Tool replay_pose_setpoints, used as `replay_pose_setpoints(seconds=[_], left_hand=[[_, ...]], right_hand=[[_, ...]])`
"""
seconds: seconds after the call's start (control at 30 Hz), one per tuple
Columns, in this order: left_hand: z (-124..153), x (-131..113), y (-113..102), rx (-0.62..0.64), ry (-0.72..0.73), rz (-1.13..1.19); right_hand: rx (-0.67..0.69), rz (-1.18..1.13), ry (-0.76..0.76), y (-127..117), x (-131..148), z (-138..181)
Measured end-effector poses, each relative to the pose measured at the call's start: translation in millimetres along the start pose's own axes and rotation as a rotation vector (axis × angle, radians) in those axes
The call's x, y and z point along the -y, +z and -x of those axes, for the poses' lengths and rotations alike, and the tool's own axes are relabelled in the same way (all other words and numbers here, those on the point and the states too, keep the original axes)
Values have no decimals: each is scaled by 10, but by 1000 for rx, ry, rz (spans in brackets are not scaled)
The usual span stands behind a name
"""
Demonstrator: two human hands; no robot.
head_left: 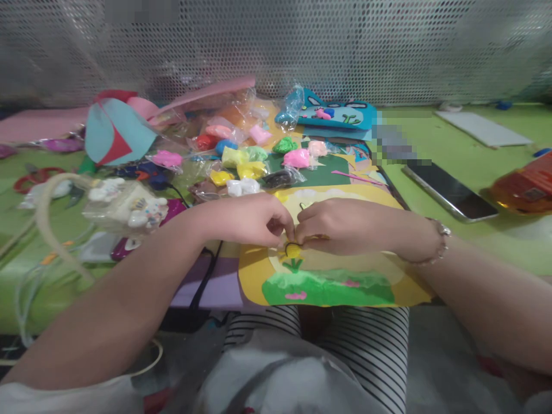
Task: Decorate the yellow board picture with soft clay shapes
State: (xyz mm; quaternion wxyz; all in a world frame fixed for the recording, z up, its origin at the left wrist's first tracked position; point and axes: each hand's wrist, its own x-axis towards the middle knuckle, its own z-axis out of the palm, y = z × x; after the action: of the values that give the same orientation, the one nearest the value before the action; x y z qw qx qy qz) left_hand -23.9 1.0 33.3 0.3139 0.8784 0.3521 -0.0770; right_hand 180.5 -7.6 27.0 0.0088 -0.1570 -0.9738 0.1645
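Note:
A yellow craft board (pixel 254 282) lies at the table's near edge, with a green clay strip (pixel 328 287) along its bottom and a small yellow clay disc (pixel 292 250) on a green stem. My left hand (pixel 250 218) and my right hand (pixel 336 225) meet just above the disc, fingertips pinched together at it. What lies between the fingertips is too small to make out. A bracelet sits on my right wrist (pixel 440 238).
Several bagged clay lumps (pixel 250 169) in pink, yellow, green, white, blue and red lie behind the board. A phone (pixel 448 190) lies to the right, an orange packet (pixel 526 187) farther right. Foam sheets (pixel 114 135), a white toy figure (pixel 129 204), red scissors (pixel 34 175) and cables crowd the left.

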Motion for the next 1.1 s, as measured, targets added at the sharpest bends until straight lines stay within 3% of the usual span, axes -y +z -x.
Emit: replay_pose_setpoints(seconds=[1.1], left_hand=[[10,-119,-1,45,4,-3]], right_hand=[[78,-36,62,-91,24,44]])
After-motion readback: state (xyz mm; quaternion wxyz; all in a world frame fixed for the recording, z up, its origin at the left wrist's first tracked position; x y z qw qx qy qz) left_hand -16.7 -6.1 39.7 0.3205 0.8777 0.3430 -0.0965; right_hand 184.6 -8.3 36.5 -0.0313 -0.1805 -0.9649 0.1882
